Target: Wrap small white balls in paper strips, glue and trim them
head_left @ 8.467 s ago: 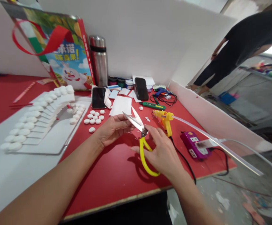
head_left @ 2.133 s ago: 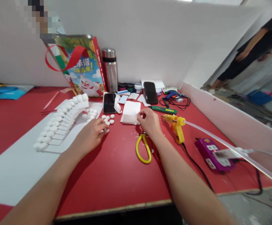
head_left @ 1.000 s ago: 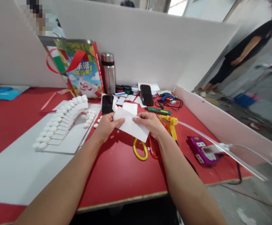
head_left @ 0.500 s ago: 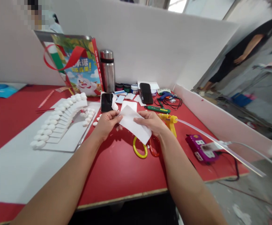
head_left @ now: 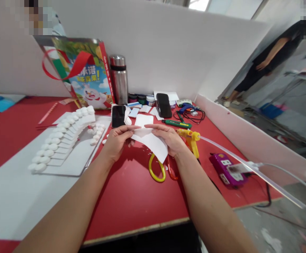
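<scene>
A small white sheet of paper (head_left: 153,142) is held up above the red table, its top edge bent and its lower right corner hanging down. My left hand (head_left: 119,138) pinches its left side between thumb and fingers. On the right side my right hand (head_left: 168,137) grips the paper the same way. Below the sheet lie scissors with a yellow handle loop (head_left: 156,175) and a red one, their blades hidden. Close to my right hand is a yellow glue gun (head_left: 191,138) with a long clear stick in it.
At left, a curved row of white discs on card strips (head_left: 55,140) rests on a white board. Behind stand a colourful bag (head_left: 92,80) and a steel flask (head_left: 119,80). Two phones and a green cutter (head_left: 177,123) lie beyond my hands; a purple box (head_left: 228,170) is right.
Both hands have bent the paper's upper edge, and its top corner no longer points up. The fingers of my right hand now stretch along that edge. The view has shifted slightly.
</scene>
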Demonstrator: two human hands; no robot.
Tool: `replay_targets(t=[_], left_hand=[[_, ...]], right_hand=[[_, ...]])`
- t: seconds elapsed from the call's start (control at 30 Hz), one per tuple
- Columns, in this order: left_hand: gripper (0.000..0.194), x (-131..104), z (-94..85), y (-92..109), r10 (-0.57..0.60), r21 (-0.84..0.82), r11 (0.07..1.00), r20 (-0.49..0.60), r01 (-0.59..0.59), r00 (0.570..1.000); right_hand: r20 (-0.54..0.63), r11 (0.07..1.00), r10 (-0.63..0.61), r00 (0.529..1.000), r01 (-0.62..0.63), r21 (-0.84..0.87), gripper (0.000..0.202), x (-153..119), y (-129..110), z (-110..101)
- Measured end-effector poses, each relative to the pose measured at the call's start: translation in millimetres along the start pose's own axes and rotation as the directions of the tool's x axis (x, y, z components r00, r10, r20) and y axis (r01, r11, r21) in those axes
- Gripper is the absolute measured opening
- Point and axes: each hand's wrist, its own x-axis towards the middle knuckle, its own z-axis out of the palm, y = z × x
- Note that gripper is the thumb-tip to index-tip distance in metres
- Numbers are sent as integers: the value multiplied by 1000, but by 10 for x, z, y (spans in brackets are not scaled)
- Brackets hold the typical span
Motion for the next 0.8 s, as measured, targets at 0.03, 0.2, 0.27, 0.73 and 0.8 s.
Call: replay_targets(t=[0.03, 0.2, 0.27, 0.73, 0.8], left_hand=[[22, -4, 6, 6, -2, 4, 1000, -1, 2, 1000], [15, -39, 19, -15, -27, 59, 998, 41, 24, 999], [22, -48, 13, -35, -43, 64, 997, 60, 39, 997], [29, -26, 7, -226, -87, 62, 995, 110, 81, 990], [26, -21, 2, -238, -105, 58, 993, 105, 99, 989]], right_hand=[[-11, 1000, -3, 1000, 3, -1, 31, 3, -1, 7], [-70, 998, -1, 998, -3, -57, 19, 4, -22, 19], [-90, 996, 13, 996, -21, -92, 14, 4, -19, 20], [-83, 997, 7, 997, -13, -72, 23, -1, 36, 5], [-86, 998, 53, 995, -57, -39, 27, 8, 48, 6]])
